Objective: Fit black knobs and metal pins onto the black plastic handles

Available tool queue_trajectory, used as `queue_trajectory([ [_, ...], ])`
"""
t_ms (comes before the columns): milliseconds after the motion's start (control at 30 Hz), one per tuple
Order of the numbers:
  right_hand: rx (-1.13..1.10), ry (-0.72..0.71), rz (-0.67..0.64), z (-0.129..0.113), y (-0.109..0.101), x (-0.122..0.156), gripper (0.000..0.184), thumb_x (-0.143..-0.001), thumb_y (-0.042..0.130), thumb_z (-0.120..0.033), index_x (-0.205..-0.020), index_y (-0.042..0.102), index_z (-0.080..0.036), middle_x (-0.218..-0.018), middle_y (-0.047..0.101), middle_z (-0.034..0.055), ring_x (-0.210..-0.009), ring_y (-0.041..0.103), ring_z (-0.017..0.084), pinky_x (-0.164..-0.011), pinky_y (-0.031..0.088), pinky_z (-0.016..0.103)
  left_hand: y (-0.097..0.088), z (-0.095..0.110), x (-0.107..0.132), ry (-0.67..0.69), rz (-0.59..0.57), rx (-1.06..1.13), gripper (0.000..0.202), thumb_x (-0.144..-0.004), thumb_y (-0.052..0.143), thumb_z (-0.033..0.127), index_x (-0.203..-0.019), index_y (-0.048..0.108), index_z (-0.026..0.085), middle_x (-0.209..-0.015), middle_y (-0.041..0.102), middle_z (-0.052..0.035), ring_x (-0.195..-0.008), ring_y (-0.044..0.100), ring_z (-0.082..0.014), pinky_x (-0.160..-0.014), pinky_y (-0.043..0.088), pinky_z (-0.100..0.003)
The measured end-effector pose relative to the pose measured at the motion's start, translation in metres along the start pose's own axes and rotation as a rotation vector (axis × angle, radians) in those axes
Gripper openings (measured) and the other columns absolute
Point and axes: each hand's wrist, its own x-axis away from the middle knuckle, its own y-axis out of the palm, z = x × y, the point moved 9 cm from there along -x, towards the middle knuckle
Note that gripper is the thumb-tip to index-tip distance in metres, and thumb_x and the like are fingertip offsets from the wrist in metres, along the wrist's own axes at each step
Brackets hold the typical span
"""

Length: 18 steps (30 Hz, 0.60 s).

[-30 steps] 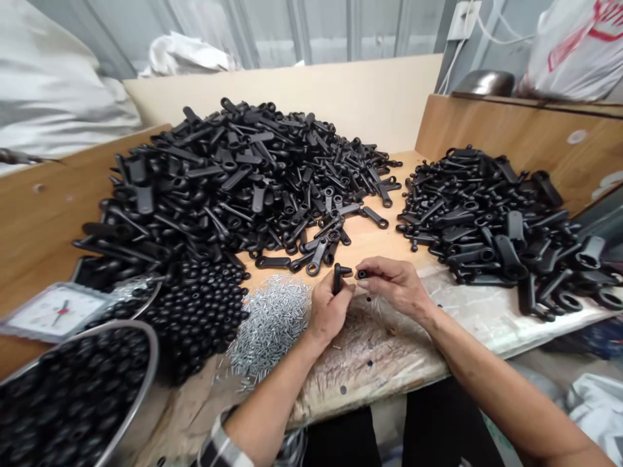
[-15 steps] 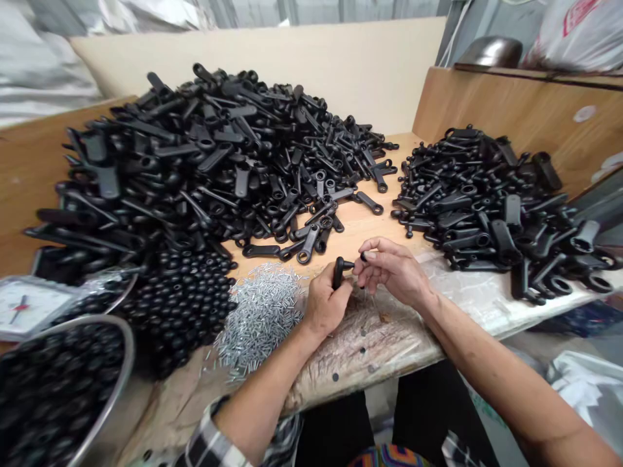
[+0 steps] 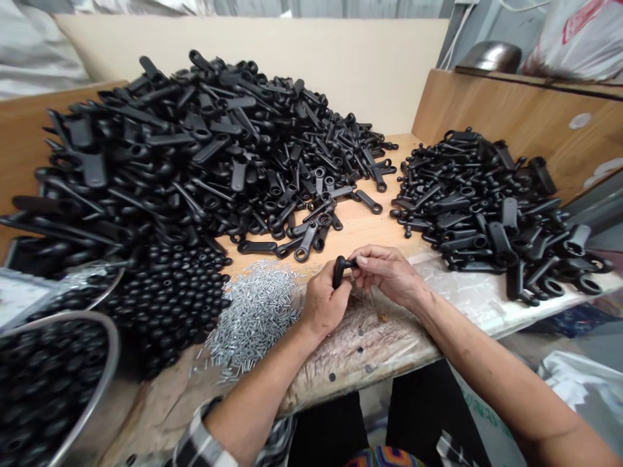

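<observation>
My left hand (image 3: 324, 303) is closed round a black plastic lever handle (image 3: 337, 270), held upright at the front middle of the wooden bench (image 3: 360, 227). My right hand (image 3: 389, 274) pinches at the small black knob end sticking out of that handle's top, fingertips pressed together against it. Just left of my hands lies a heap of small silver metal pins (image 3: 256, 311). Beyond it sits a mound of small black round caps (image 3: 172, 298).
A big pile of black lever handles (image 3: 195, 149) fills the back left; a smaller pile (image 3: 487, 201) lies at the right. A metal bowl of black caps (image 3: 53, 383) stands at front left. Wooden side boards (image 3: 516, 117) wall the bench. Clear plastic sheet (image 3: 384, 337) covers the front edge.
My right hand brought a small black piece in from the right and now presses it onto the handle's top. The view shifted down and left, hiding the clock-like scale.
</observation>
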Motion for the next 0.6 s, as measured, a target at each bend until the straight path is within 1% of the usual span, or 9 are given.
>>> queue_trajectory([
  [133, -0.025, 0.015, -0.002, 0.002, 0.0004, -0.0005, 0.018, -0.07, 0.067, -0.026, -0.082, 0.063, -0.013, -0.061, 0.061, 0.0003, -0.046, 0.056, 0.009, -0.04, 0.044, 0.017, 0.0003, -0.0015, 0.0003, -0.018, 0.006, -0.056, 0.011, -0.072, 0.047, 0.015, -0.079, 0.055, 0.018, -0.066, 0.058, 0.0032, -0.061, 0.053, -0.0113, -0.059, 0.039, -0.021],
  [300, 0.006, 0.017, 0.0, 0.0043, 0.0019, -0.0005, 0.018, -0.072, 0.065, -0.027, -0.084, 0.062, -0.014, -0.061, 0.061, 0.0001, -0.045, 0.057, 0.01, -0.037, 0.043, 0.017, 0.0008, -0.0042, 0.001, -0.033, 0.01, -0.1, 0.009, -0.075, 0.047, 0.019, -0.081, 0.054, 0.018, -0.068, 0.059, 0.0017, -0.064, 0.055, -0.0128, -0.06, 0.04, -0.022],
  [467, 0.088, -0.042, 0.017, 0.001, 0.003, -0.0003, 0.017, -0.074, 0.062, -0.029, -0.08, 0.061, -0.013, -0.06, 0.061, 0.0003, -0.044, 0.057, 0.01, -0.036, 0.043, 0.017, 0.0028, -0.0087, 0.0023, -0.064, 0.024, -0.12, 0.01, -0.077, 0.046, 0.022, -0.083, 0.054, 0.019, -0.067, 0.059, 0.0011, -0.064, 0.056, -0.0138, -0.059, 0.04, -0.023],
  [600, 0.114, -0.046, 0.062, 0.0017, 0.0029, 0.0008, 0.019, -0.074, 0.062, -0.032, -0.074, 0.059, -0.013, -0.056, 0.06, 0.0002, -0.041, 0.055, 0.01, -0.034, 0.042, 0.017, 0.004, -0.0093, 0.0053, -0.084, 0.04, -0.215, 0.011, -0.078, 0.044, 0.022, -0.085, 0.052, 0.019, -0.066, 0.06, -0.0004, -0.063, 0.057, -0.0163, -0.057, 0.039, -0.025],
])
